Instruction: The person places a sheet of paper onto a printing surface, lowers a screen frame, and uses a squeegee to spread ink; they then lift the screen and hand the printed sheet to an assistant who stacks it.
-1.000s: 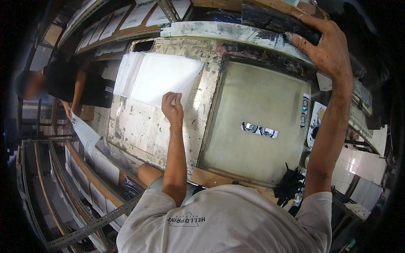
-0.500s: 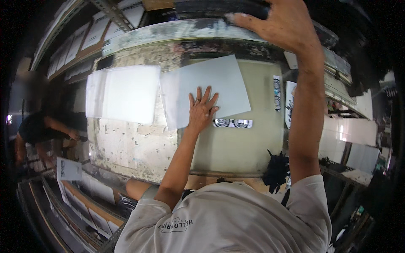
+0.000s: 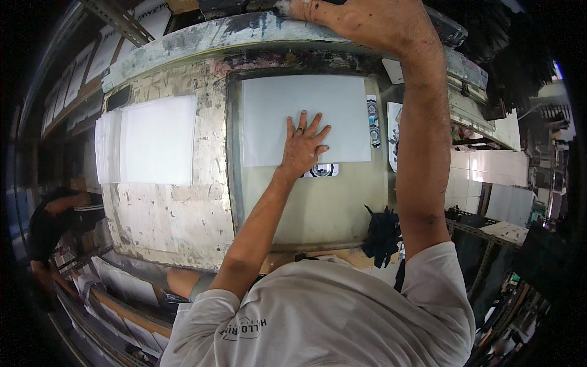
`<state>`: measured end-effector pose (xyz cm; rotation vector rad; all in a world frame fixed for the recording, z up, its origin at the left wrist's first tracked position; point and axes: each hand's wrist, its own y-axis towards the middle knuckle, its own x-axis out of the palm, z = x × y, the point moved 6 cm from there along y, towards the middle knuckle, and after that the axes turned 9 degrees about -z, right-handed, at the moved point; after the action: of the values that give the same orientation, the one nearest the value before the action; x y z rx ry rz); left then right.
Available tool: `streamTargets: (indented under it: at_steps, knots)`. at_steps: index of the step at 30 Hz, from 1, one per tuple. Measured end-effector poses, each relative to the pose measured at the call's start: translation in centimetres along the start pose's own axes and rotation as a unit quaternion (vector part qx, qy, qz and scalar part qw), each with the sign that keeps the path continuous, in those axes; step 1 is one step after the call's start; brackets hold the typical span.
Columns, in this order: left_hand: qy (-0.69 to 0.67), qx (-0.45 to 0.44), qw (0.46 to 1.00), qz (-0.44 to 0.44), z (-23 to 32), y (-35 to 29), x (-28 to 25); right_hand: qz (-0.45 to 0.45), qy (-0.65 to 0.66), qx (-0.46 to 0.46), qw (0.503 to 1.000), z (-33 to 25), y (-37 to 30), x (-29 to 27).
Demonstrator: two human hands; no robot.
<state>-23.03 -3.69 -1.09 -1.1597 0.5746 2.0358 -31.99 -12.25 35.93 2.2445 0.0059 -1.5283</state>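
My left hand (image 3: 304, 147) lies flat, fingers spread, on a white sheet (image 3: 306, 107) that rests on the greenish glass plate (image 3: 318, 208) of a worktable. A small black-and-white print (image 3: 323, 170) peeks out under the sheet's near edge. My right hand (image 3: 361, 21) is raised at the top and grips the edge of a paint-stained frame (image 3: 244, 33) that stands lifted over the table's far side. A stack of white sheets (image 3: 150, 140) lies to the left on the worn tabletop.
A black rag (image 3: 382, 235) hangs at the table's near right corner. Printed labels (image 3: 373, 119) sit right of the sheet. Another person in dark clothes (image 3: 52, 220) bends at the far left. Racks with sheets (image 3: 116, 300) run along the lower left.
My left hand slid one white sheet from the stack on the left onto the glass plate and now presses it flat. My right hand stays on the raised frame.
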Motion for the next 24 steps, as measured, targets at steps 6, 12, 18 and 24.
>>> streamTargets:
  at_steps: [6, 12, 18, 24]
  knots:
    - [-0.009, 0.011, 1.000, -0.001, 0.9, -0.6, 0.3, -0.037, 0.004, 0.028, 0.999, 0.0, 0.1, 0.1]
    - [-0.026, 0.029, 0.999, 0.013, 0.9, -1.1, -0.1, -0.028, -0.007, 0.012, 0.999, 0.1, 0.1, 0.5]
    - [-0.167, -0.022, 0.970, 0.176, -0.3, -4.0, -9.5, -0.004, -0.038, -0.012, 0.999, -0.5, -1.4, 0.8]
    - [-0.479, -0.038, 0.694, 0.536, -7.9, -15.6, -19.2, 0.026, -0.085, -0.065, 0.994, -3.5, -9.2, 4.1]
